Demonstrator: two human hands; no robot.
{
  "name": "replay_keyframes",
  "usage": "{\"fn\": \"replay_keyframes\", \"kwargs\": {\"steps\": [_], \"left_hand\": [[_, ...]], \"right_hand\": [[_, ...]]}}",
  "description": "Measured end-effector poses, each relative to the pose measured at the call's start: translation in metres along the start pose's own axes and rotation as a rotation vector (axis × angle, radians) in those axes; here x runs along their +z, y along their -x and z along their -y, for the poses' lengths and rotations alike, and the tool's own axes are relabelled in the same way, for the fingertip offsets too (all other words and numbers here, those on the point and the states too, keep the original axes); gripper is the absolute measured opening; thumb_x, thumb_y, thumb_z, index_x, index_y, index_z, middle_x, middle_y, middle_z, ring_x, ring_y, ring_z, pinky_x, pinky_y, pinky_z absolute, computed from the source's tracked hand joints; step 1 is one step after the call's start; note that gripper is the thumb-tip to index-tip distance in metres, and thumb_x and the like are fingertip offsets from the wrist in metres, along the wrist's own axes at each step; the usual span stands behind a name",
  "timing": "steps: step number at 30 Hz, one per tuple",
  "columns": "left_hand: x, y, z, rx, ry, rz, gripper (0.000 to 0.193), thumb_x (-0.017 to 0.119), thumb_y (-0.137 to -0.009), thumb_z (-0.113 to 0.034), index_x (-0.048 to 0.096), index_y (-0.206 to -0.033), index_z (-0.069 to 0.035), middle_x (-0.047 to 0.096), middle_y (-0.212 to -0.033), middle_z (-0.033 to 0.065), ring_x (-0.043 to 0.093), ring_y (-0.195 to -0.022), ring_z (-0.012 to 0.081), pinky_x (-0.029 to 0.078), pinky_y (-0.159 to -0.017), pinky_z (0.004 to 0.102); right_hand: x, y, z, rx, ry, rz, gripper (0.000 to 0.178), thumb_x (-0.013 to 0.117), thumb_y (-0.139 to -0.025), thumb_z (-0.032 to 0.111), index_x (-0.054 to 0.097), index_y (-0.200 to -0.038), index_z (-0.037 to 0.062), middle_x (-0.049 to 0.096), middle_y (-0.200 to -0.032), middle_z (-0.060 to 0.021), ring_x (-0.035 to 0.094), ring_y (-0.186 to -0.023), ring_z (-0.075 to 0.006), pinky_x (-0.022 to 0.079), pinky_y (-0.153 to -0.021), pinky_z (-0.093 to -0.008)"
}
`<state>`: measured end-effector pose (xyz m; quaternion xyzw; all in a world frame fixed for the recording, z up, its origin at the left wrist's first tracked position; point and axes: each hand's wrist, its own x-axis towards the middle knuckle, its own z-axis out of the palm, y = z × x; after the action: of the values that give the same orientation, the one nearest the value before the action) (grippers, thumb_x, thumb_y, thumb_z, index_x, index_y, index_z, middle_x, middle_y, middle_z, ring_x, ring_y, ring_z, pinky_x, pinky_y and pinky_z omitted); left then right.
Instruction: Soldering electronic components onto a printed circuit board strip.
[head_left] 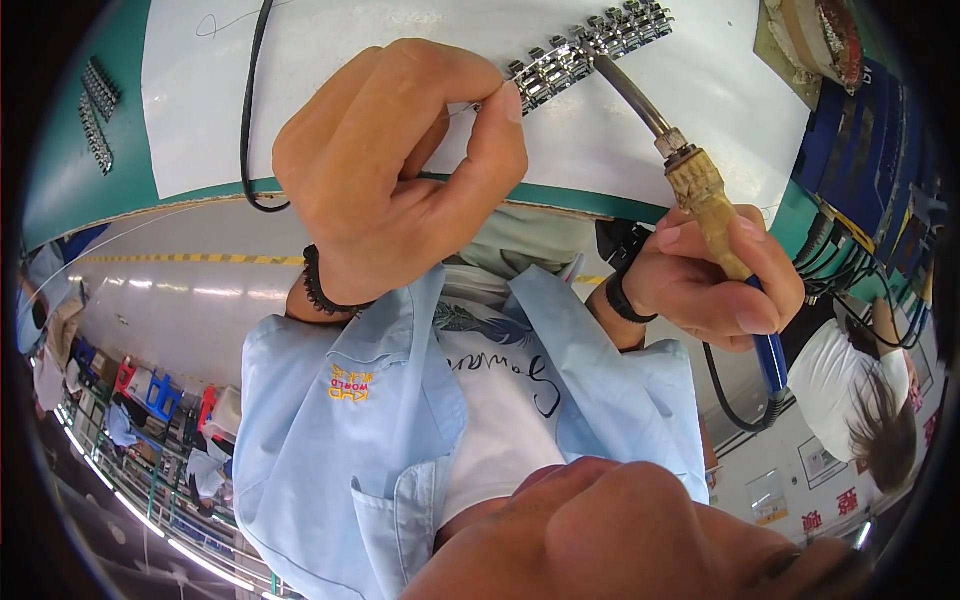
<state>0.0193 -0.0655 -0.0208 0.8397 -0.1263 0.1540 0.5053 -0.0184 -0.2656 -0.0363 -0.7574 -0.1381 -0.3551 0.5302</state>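
Observation:
A row of small shiny metal parts (560, 70) lies slanting across a white sheet on the bench. At its near left end, my left hand (400, 160) is closed in a pinch, thumb against forefinger. A thin wire (459, 111), like solder wire, shows between those fingers; their tips hide the row's end. My right hand (720, 280) grips a soldering iron (708, 195) with a tan wrapped collar and a blue handle. The iron points up and left, its dark tip at the middle of the row, seemingly touching it.
The white sheet (210, 110) covers much of the green bench (135, 160). Two more metal rows (97, 128) lie far left. A black cable (248, 110) crosses the sheet's left side. Right are a round holder (815, 40), a blue device (860, 150) and black cables (840, 265). A person (840, 385) is behind.

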Motion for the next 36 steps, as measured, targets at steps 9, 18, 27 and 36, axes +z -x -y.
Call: {"fn": "replay_keyframes", "kwargs": {"steps": [9, 18, 27, 36], "left_hand": [[0.004, -0.002, 0.001, 0.007, -0.023, 0.005, 0.011, 0.075, -0.078, 0.006, 0.068, -0.082, -0.002, 0.062, -0.069, -0.0012, 0.031, -0.050, -0.0003, 0.017, -0.047, 0.0207], [-0.001, -0.001, -0.001, 0.001, -0.023, -0.022, 0.010, 0.075, -0.081, 0.002, 0.067, -0.084, -0.001, 0.061, -0.068, -0.0017, 0.029, -0.050, -0.0001, 0.018, -0.047, 0.0208], [-0.001, -0.001, 0.000, 0.023, -0.041, -0.006, 0.011, 0.073, -0.078, 0.005, 0.065, -0.082, -0.001, 0.057, -0.065, -0.0019, 0.028, -0.051, 0.0012, 0.019, -0.048, 0.0213], [0.002, -0.001, 0.000, 0.048, 0.002, -0.014, 0.012, 0.072, -0.077, 0.007, 0.064, -0.081, -0.001, 0.055, -0.063, -0.0015, 0.029, -0.051, 0.0023, 0.018, -0.048, 0.0215]], "right_hand": [[0.002, -0.005, 0.000, -0.017, 0.103, 0.016, 0.056, 0.027, -0.109, 0.043, 0.056, -0.101, -0.0038, 0.047, -0.042, -0.0069, 0.045, -0.033, -0.0138, 0.039, -0.037, -0.0244], [-0.006, 0.004, 0.000, 0.024, -0.209, -0.012, 0.056, 0.038, -0.105, 0.049, 0.060, -0.108, -0.0029, 0.063, -0.066, -0.0115, 0.060, -0.054, -0.0194, 0.050, -0.050, -0.0280], [-0.012, 0.003, -0.009, -0.116, -0.002, 0.017, 0.050, 0.036, -0.107, 0.046, 0.046, -0.121, -0.0007, 0.052, -0.054, -0.0121, 0.048, -0.043, -0.0144, 0.043, -0.033, -0.0252], [-0.004, 0.004, 0.000, -0.079, 0.077, -0.015, 0.046, 0.037, -0.107, 0.043, 0.049, -0.114, -0.0003, 0.051, -0.048, -0.0075, 0.049, -0.039, -0.0136, 0.046, -0.036, -0.0261]]}}
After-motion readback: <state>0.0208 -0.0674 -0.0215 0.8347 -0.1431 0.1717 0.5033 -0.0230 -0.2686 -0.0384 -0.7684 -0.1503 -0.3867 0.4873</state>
